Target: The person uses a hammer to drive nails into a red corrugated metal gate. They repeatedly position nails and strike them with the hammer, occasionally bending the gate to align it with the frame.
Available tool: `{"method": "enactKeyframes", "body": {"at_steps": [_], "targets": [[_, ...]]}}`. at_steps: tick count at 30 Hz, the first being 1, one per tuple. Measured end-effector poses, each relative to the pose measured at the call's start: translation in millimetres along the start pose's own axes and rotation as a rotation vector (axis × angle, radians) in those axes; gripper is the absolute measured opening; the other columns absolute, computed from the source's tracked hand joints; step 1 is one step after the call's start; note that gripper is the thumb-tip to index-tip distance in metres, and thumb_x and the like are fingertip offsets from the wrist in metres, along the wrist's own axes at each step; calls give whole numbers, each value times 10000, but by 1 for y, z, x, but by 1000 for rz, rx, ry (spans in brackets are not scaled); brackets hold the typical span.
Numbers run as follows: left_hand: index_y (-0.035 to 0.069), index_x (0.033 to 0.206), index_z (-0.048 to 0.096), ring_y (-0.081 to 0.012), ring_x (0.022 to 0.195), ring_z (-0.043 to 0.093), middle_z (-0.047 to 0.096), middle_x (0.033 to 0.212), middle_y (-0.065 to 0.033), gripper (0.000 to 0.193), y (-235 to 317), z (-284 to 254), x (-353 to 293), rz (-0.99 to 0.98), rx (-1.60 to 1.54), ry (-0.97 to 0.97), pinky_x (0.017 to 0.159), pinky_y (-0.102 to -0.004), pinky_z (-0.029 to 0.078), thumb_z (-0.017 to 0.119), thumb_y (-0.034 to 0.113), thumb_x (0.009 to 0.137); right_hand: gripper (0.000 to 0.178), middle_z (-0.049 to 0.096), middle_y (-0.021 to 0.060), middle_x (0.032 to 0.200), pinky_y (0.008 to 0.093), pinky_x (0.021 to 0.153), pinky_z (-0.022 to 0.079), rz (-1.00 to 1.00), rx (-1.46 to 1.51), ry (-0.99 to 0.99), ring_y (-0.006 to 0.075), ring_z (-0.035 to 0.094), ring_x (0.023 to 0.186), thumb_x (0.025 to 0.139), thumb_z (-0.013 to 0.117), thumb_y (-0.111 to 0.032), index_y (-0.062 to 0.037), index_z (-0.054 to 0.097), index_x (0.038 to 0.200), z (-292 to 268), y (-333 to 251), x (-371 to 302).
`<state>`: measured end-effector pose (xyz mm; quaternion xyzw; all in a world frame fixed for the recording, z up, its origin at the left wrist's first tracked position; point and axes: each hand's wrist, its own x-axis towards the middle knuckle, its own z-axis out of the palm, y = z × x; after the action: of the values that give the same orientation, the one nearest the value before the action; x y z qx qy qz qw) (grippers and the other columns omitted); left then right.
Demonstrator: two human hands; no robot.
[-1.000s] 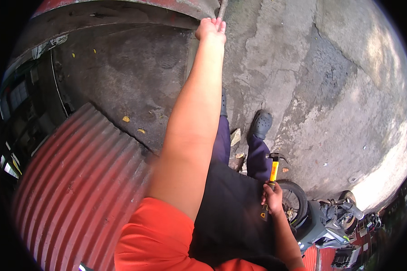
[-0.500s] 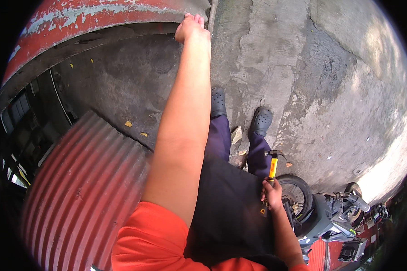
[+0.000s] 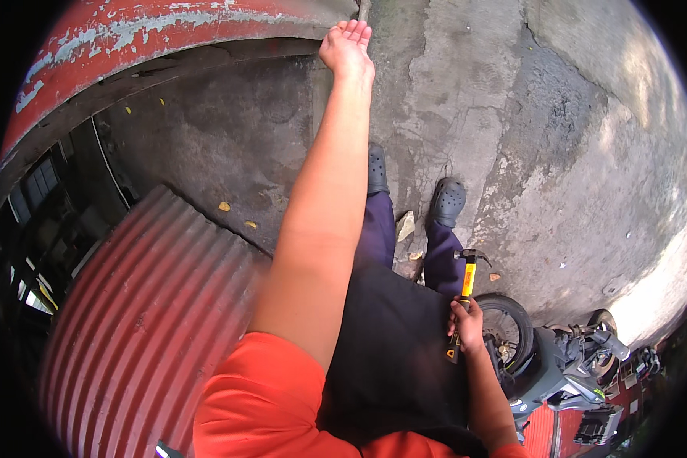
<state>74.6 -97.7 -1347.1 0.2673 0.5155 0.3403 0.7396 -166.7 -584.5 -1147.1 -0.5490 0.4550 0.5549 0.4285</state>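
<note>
Ground (image 3: 572, 191): grey concrete, cracked and patched, sunlit toward the right rim. Sheet (image 3: 153, 328): red, corrugated, fills the lower left. Panel (image 3: 153, 30): red paint, peeling to pale patches, curves across the upper left. Bike (image 3: 561, 370): dark motorbike at lower right, beyond the right forearm. Apron (image 3: 401, 359): black, hangs at the front of the wearer, between the 2 arms. Pole (image 3: 364, 9): thin, greyish, at the top edge beside the panel's right end; only a short length shows.

Hammer (image 3: 468, 278): yellow and black handle, dark claw head. Sits right of the apron, head uppermost in view, in front of the right trouser leg (image 3: 440, 256). 2 clogs (image 3: 448, 202): grey, perforated, on the ground.

Right hand (image 3: 468, 320): closed round the lower handle of the hammer; the butt shows below the fist. Left hand (image 3: 349, 49): at the end of the outstretched arm, near the panel's right end and the pole; fingers together, slightly bent, tips away from the wearer. Cannot tell whether it grips or touches either.

Stone (image 3: 405, 226): pale, angular, between the legs. Leaves (image 3: 224, 206): small, yellow, scattered left of the arm.
</note>
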Motion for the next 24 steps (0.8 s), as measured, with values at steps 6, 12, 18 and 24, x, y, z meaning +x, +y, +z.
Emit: {"method": "enactKeyframes", "body": {"at_steps": [6,12,18,24], "targets": [[-70,1127,580,-285,981,706,668,1102,-197,231,-9,-3,-88,64,220,-114,864,-396,614,545,153,1078,200,550,35,702,285,390,460,-2,-30,24,129,518,447,986,650,-102,-25,543,1137,-3,-2,-2],[-42,1106,618,-223,898,727,711,999,-154,196,57,-27,-172,159,316,-217,825,-348,621,660,132,1026,160,546,33,700,286,390,456,-94,-122,52,127,518,448,976,661,-93,-38,542,1068,-2,-11,-6],[-42,1064,635,-183,856,720,726,969,-131,145,184,-24,-286,336,580,-410,818,-314,599,657,96,1024,203,611,52,788,303,543,567,-393,-60,-166,142,621,587,962,728,-92,-49,529,975,52,-96,-88],[21,882,676,-380,779,697,696,815,-174,175,289,-45,-439,436,1284,-808,702,-451,546,707,187,925,307,654,174,1262,377,941,572,-1099,-57,-425,260,686,1148,886,749,59,-35,492,1024,134,-179,-232]]}}
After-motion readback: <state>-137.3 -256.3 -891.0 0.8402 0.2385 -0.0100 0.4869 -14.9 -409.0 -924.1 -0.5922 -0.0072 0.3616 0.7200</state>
